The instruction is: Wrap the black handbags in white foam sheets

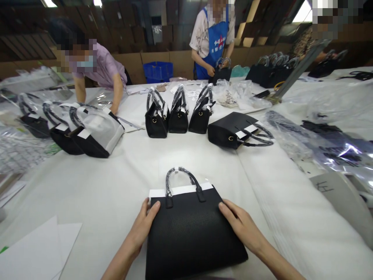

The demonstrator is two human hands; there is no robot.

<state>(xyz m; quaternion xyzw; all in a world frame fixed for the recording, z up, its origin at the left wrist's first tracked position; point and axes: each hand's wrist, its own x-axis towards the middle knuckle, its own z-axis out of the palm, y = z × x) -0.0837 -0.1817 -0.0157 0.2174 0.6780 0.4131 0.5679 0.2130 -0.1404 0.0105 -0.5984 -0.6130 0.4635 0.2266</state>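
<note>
A black leather handbag (189,233) lies flat on the white table (116,179) right in front of me, its plastic-wrapped handles pointing away and a white card sticking out of its top. My left hand (144,225) grips the bag's left edge, thumb on top. My right hand (240,225) rests on the bag's right upper corner, fingers curled over the edge.
Three upright black handbags (177,114) stand mid-table, and another (233,130) lies flat beside them. More wrapped bags (84,132) lean at the left. White paper sheets (37,252) lie at the near left, plastic film (320,136) at the right. Two people work across the table.
</note>
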